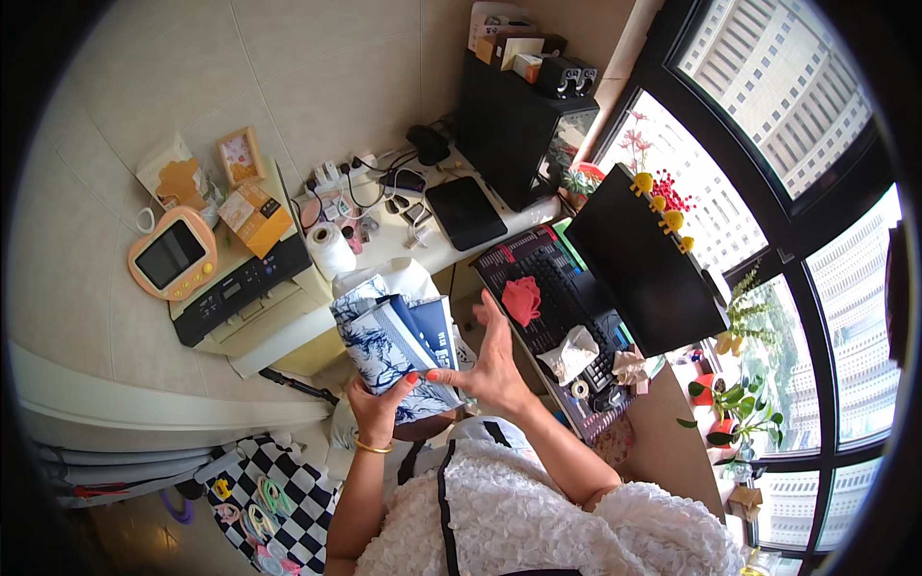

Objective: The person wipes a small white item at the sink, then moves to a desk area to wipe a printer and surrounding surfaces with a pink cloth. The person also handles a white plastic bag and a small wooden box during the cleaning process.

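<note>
My left hand (376,409) grips the lower edge of a folded blue-and-white bundle (389,349), thumb on top. The bundle has a dark-blue tree print and a plain blue panel that bears white writing. Whether it is cloth, paper or plastic I cannot tell. White sheeting (400,277) shows behind its far end. My right hand (497,360) is at the bundle's right side, with the thumb tip at its surface and the fingers spread away from it. A gold bangle (373,448) circles my left wrist.
A printer (241,288) stands at left, with a white thread cone (330,248) beside it. A keyboard (544,288) with a red cloth (521,300) and crumpled tissue (570,354) lies at right before a monitor (641,266). Hair ties (274,497) rest on a checkered surface (310,522).
</note>
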`<state>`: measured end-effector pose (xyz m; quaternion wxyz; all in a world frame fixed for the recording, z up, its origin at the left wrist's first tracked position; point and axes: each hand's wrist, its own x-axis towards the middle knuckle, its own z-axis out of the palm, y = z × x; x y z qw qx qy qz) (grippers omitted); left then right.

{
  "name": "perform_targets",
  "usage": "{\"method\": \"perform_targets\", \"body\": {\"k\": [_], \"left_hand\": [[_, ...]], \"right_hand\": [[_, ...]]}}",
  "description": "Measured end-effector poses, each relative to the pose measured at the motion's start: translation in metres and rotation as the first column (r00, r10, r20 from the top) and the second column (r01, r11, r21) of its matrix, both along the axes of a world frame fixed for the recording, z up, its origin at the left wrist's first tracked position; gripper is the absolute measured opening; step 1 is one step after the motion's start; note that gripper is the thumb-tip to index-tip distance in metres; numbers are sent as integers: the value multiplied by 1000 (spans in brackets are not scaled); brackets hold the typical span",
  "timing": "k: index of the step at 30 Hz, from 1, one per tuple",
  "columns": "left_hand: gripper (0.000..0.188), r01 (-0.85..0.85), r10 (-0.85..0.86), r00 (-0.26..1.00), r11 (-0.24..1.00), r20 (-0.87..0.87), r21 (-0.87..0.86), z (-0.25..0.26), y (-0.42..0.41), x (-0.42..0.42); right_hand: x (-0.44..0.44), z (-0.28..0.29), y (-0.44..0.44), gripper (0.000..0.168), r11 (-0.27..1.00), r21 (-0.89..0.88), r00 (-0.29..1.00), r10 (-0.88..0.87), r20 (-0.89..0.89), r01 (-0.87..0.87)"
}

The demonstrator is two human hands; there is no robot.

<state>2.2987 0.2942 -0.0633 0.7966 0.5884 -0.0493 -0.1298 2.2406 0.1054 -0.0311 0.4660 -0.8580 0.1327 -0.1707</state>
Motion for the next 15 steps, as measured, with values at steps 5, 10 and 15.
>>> {"method": "perform_targets", "body": {"k": [5,10,15], "left_hand": [[44,155,-154,988,988,28,-21,5,15,-10],[55,293,-292,956,956,34,-5,-9,34,-11],[106,124,-135,981,989,138,83,-46,46,-14]], "right_hand": [[-5,-24,-4,146,652,694,913,406,21,-306],[-26,-26,19,93,547,803,910,413,-12,-237],[-33,-49,53,74,591,799,982,189,-10,-106]]}}
